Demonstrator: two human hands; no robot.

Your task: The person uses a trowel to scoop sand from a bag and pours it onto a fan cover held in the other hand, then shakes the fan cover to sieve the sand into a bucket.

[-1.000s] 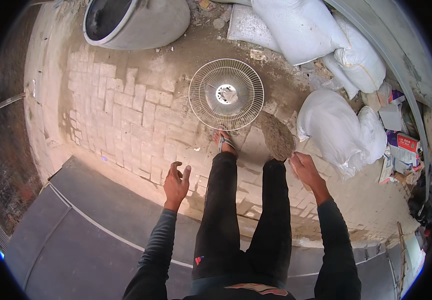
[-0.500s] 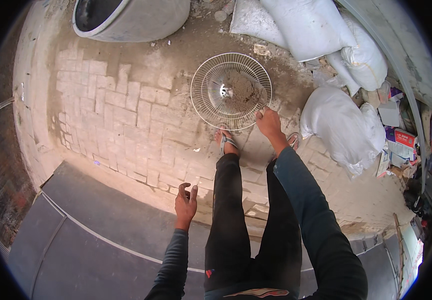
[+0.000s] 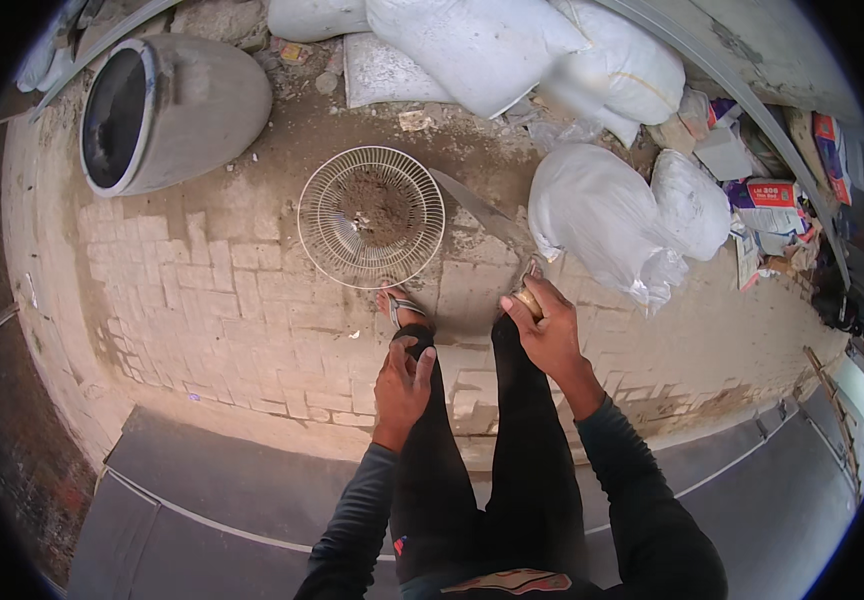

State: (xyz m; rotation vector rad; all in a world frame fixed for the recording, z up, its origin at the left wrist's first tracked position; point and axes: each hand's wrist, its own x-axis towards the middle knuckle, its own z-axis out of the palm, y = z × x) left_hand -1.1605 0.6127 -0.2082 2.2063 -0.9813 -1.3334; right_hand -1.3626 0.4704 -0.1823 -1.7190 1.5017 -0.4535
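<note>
My right hand [image 3: 550,328] is closed around the light wooden handle of a trowel [image 3: 492,218]. Its long grey blade points away from me, with the tip near the right rim of a round white wire fan guard [image 3: 422,267]. A mound of grey-brown sand or dry mortar [image 3: 377,205] lies in the guard, which rests on the paving in front of my left foot. Over my left leg, my left hand [image 3: 402,392] has loosely bent fingers, the thumb apart, and holds nothing.
A large grey barrel-shaped pot [image 3: 207,115] lies on its side at the far left. White filled sacks [image 3: 472,50] lie along the far wall. At the right are a white plastic bag [image 3: 592,215] and discarded boxes [image 3: 767,195]. Brick paving [image 3: 252,330] surrounds my feet.
My right hand has drawn back from the guard toward me, bringing the trowel off the mound. My left hand has moved inward over my leg. The view has shifted, showing more of the pot.
</note>
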